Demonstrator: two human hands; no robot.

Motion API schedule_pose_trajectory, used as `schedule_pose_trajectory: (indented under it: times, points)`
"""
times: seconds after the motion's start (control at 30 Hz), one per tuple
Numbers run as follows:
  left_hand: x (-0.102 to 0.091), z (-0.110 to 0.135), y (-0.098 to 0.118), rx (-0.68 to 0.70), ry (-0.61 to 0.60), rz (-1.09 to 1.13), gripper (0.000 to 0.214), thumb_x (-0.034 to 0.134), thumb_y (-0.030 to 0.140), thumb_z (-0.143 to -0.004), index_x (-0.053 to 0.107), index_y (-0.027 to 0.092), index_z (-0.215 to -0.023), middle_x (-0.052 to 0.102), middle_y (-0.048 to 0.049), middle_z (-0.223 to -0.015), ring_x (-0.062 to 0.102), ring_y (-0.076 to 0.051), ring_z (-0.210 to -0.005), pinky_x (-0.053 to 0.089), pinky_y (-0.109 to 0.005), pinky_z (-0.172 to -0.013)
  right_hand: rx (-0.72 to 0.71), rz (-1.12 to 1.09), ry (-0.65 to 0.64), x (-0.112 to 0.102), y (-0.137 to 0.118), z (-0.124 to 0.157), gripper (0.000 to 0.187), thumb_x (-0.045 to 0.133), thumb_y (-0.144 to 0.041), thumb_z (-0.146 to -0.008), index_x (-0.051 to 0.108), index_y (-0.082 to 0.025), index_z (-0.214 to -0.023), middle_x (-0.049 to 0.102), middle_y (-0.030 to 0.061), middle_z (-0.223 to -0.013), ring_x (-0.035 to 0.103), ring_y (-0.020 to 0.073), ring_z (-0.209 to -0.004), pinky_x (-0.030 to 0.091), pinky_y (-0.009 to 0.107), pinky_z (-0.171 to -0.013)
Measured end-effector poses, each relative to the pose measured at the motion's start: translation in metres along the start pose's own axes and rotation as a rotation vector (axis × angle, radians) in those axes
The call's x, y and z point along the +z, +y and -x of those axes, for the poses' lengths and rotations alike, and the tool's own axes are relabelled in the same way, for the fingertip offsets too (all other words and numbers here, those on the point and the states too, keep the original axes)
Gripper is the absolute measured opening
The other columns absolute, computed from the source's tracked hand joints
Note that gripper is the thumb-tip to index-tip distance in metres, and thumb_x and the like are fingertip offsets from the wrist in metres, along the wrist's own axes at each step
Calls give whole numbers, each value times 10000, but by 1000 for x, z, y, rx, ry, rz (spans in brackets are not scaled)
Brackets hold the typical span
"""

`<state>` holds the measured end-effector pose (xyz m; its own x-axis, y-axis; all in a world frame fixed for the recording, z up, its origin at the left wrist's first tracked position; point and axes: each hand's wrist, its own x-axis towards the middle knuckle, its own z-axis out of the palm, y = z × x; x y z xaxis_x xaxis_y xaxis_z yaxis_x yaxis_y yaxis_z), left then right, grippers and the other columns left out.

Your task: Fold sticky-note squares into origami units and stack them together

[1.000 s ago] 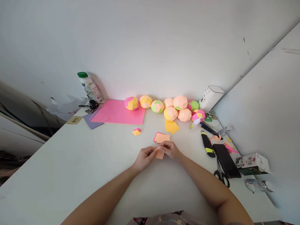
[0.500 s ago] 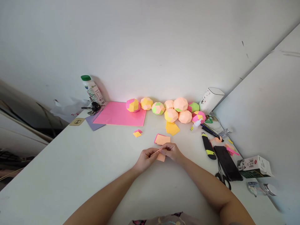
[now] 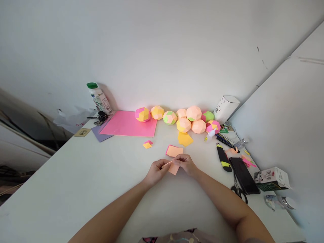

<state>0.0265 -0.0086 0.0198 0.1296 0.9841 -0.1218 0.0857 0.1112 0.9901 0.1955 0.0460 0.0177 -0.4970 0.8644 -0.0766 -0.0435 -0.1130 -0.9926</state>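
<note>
Between my two hands is a peach paper sheet (image 3: 173,169), its lower part hanging out below the fingers. My left hand (image 3: 157,171) pinches a folded edge of it from the left. My right hand (image 3: 186,163) grips it from the right, thumb and fingertips pressed together on the paper. Just beyond the hands lies a small stack of peach and pink paper (image 3: 175,151). Farther off are yellow paper pieces (image 3: 185,138) and, to the left, a small folded yellow and pink paper piece (image 3: 147,144).
Several faceted paper balls (image 3: 183,125) line the wall, one resting by a pink board (image 3: 128,125). On the right lie a cutter (image 3: 223,157), scissors (image 3: 238,190), a black phone (image 3: 244,175) and a milk carton (image 3: 272,179). A green-capped bottle (image 3: 100,98) stands back left.
The peach sheet's hanging part has turned slightly between my fingers. Both hands stay in nearly the same place, and the whole view has shifted a little.
</note>
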Motion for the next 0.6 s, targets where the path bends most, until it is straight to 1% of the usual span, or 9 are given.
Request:
schedule_pose_trajectory:
  times: [0.2, 0.27, 0.33, 0.43, 0.6]
  points:
    - [0, 0, -1, -33, -9, 1, 334, 510, 482, -788, 569, 156, -743, 398, 74, -438, 323, -66, -381, 245, -190, -378, -28, -30, -30, 0, 4, 0, 253, 566, -402, -802, 636, -164, -750, 543, -4, -633, 469, 107, -541, 394, 241, -510]
    - [0, 0, -1, -29, -17, -4, 345, 510, 488, -787, 569, 152, -739, 388, 76, -436, 311, -62, -377, 243, -188, -376, -46, -15, -47, 0, 6, 0, 233, 589, -400, -789, 627, -170, -798, 549, -5, -662, 473, 105, -552, 398, 235, -511]
    - [0, -1, -1, -30, -28, -1, 354, 514, 496, -783, 574, 149, -750, 378, 78, -439, 305, -59, -376, 240, -187, -374, -72, 55, -62, 1, 7, 1, 226, 627, -387, -763, 631, -169, -818, 562, -2, -679, 488, 112, -587, 409, 236, -537]
    - [1, 0, 0, -30, -32, 15, 364, 527, 505, -774, 583, 146, -778, 371, 76, -462, 307, -60, -391, 247, -185, -372, -98, 160, -55, 2, 5, 1, 229, 628, -384, -762, 645, -157, -783, 583, 9, -685, 503, 123, -627, 417, 247, -577]
    - [1, 3, 4, -21, -18, 57, 351, 565, 490, -759, 610, 155, -854, 440, 54, -528, 342, -62, -419, 283, -192, -390, -66, 145, -12, 4, 0, 0, 228, 606, -388, -776, 626, -161, -768, 588, 13, -700, 514, 125, -632, 419, 245, -568]
